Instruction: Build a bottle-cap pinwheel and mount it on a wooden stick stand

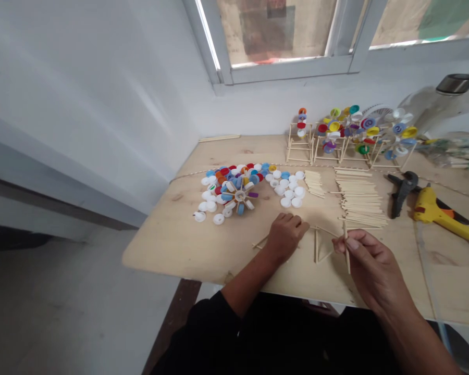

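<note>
My right hand (369,260) pinches a thin wooden stick (346,250) upright between thumb and fingers, just above the table. To its left, my left hand (284,237) lies low on the tabletop with curled fingers, its fingertips at the corner of a small wooden stick frame (316,246). My own hand partly hides that grip. More stick ends (260,241) show at the left side of the same hand. Beyond my right hand lies a pile of long wooden sticks (361,200), with a bundle of shorter sticks (315,183) beside it.
Many bottle caps (293,190) and a cap wheel (239,196) sit left of the sticks. Cap wheels on stick stands (328,138) line the back. On the right lie a yellow glue gun (433,208) and a black tool (403,192). A twisted cord (219,171) crosses the table (168,245).
</note>
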